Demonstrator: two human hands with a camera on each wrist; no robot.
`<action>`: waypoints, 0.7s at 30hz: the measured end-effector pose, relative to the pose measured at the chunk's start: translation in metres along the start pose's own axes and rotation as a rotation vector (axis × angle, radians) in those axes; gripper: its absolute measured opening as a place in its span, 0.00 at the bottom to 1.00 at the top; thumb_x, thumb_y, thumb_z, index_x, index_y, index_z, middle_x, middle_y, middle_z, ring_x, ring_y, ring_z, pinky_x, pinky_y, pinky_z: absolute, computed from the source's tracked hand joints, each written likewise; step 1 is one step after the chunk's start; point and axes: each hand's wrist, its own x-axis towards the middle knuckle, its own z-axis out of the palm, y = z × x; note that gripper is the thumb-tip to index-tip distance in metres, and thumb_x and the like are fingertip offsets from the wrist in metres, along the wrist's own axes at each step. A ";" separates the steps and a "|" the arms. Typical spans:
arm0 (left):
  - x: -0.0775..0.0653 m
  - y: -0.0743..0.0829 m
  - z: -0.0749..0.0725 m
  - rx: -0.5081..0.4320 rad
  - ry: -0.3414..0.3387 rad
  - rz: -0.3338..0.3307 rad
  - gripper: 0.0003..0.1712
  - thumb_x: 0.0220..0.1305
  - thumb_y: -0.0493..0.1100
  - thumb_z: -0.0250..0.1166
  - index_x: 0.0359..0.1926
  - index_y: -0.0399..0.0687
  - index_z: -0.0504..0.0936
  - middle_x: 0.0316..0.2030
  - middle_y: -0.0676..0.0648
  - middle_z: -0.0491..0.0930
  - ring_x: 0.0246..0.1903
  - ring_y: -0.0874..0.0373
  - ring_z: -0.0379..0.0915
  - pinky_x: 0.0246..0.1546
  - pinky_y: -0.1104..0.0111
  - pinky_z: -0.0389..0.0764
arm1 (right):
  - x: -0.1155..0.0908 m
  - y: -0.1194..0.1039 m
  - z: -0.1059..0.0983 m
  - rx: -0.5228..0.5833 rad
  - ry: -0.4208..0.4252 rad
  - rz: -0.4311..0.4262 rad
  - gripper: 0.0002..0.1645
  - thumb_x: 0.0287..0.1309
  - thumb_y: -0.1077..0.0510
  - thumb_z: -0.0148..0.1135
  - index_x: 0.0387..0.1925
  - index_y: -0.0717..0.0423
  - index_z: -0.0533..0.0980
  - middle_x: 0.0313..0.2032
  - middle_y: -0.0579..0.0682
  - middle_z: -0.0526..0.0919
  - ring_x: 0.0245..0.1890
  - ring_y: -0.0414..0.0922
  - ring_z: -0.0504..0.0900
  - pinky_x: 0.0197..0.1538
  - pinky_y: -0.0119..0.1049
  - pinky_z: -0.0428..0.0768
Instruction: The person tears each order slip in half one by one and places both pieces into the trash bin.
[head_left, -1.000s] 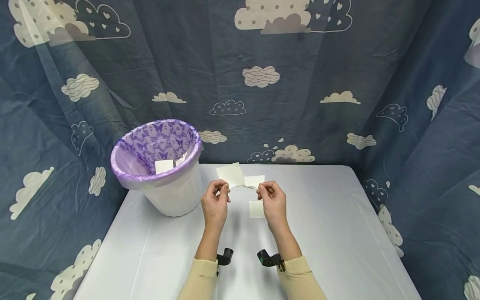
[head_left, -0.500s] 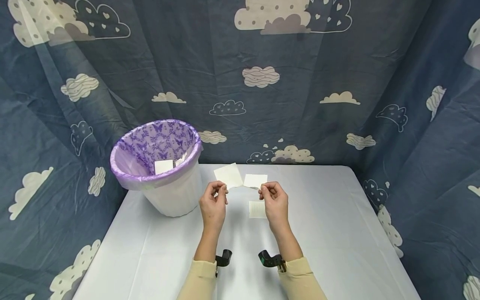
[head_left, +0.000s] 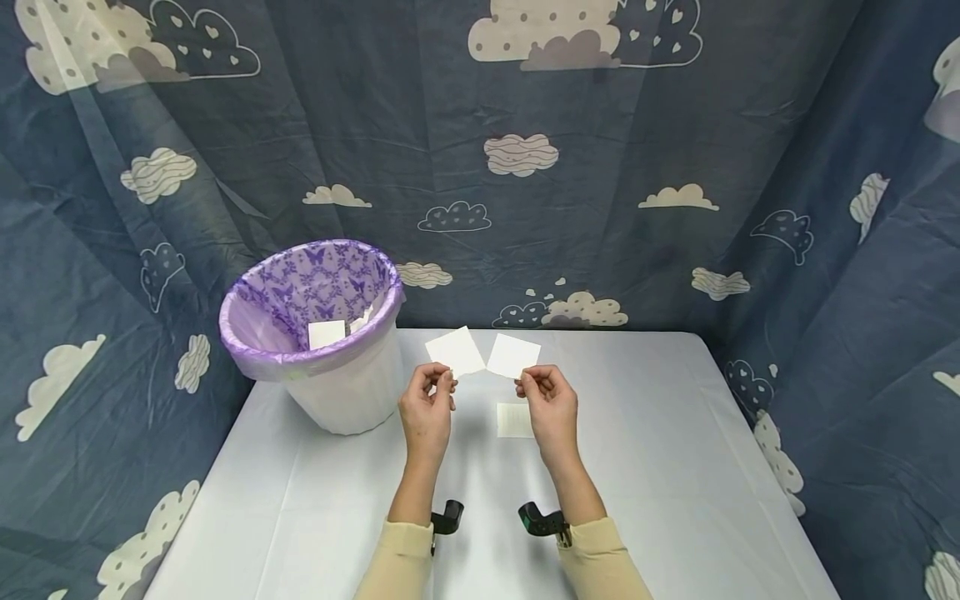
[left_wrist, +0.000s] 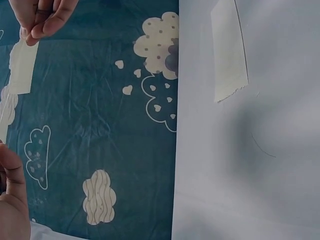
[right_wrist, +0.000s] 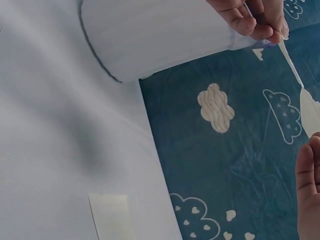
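Observation:
In the head view my left hand (head_left: 427, 408) pinches a white square of paper (head_left: 456, 350) at its lower edge. Opposite it, my right hand (head_left: 552, 408) pinches a second white paper piece (head_left: 514, 356) between thumb and fingers. The two pieces lean outward, their lower inner corners right at each other. Beneath, a lined paper piece (head_left: 514, 421) lies on the table, partly overlapped by the right hand; its ragged torn edge shows in the left wrist view. A rough edge also shows on the right hand's paper (left_wrist: 22, 70) there.
A white bin (head_left: 348, 392) with a purple butterfly-patterned liner (head_left: 315, 275) stands at the table's back left, with white paper pieces (head_left: 326, 334) inside. The white-covered table (head_left: 660, 467) ends at a dark blue cloud-print curtain (head_left: 585, 217).
Both hands have moved slightly apart. The right paper has swung up from a narrow strip to a tilted square, and the left one has turned more face-on. The lined piece on the table stays put.

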 end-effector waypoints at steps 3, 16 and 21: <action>0.000 0.000 0.000 0.001 0.003 0.001 0.04 0.73 0.31 0.65 0.45 0.31 0.81 0.34 0.33 0.83 0.29 0.61 0.81 0.23 0.79 0.79 | 0.000 0.001 0.000 -0.009 0.010 -0.017 0.06 0.73 0.66 0.63 0.47 0.67 0.79 0.41 0.61 0.85 0.36 0.36 0.85 0.44 0.24 0.85; 0.005 0.002 -0.007 -0.018 0.014 0.024 0.08 0.76 0.34 0.64 0.47 0.30 0.80 0.35 0.32 0.82 0.30 0.65 0.79 0.23 0.79 0.78 | 0.002 0.002 -0.007 0.013 0.074 -0.129 0.07 0.73 0.69 0.61 0.49 0.67 0.77 0.40 0.53 0.83 0.36 0.37 0.84 0.43 0.23 0.85; 0.005 0.002 -0.007 -0.008 0.020 0.023 0.04 0.74 0.31 0.63 0.46 0.32 0.80 0.35 0.32 0.82 0.31 0.62 0.80 0.23 0.79 0.77 | 0.002 0.000 -0.007 0.006 0.081 -0.130 0.06 0.72 0.69 0.61 0.48 0.67 0.77 0.40 0.55 0.83 0.36 0.36 0.85 0.43 0.23 0.86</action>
